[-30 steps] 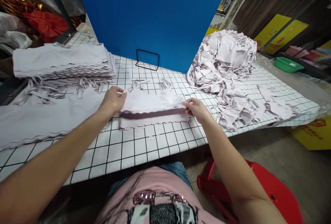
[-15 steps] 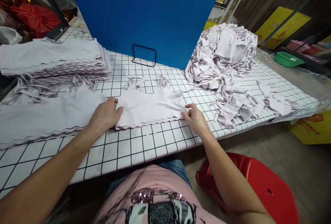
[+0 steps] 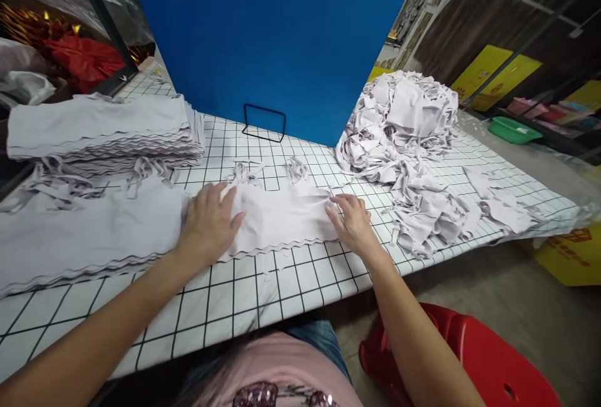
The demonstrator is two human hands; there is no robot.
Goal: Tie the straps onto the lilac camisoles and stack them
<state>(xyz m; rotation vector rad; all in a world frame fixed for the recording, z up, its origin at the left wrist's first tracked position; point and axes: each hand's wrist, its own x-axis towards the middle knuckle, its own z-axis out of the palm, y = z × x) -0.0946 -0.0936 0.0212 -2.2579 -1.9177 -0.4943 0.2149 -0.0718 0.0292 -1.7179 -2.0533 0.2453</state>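
Observation:
A pale strappy top [image 3: 282, 216], possibly several layers, lies flat in front of me, its wavy hem toward me and its straps loose at the far side. My left hand [image 3: 210, 222] rests on its left end, palm down with the fingers spread. At the top's right edge is my right hand [image 3: 352, 222], thumb and index finger apart and touching the fabric. Left of my left hand lies a stack of similar tops [image 3: 89, 235]. Behind it is a taller folded stack [image 3: 103, 128] with many wavy edges.
A large blue panel [image 3: 277, 37] with a black wire stand [image 3: 263, 138] rises at the back. Crumpled pale pieces [image 3: 404, 125] are heaped to the right on the grid-patterned tablecloth [image 3: 263, 297]. A red stool [image 3: 488, 357] stands below right, a green basin [image 3: 514, 129] far right.
My left hand has moved right and spread from the top's left edge onto its surface. My right hand's finger and thumb have parted slightly at the right edge. The view has tilted up a little.

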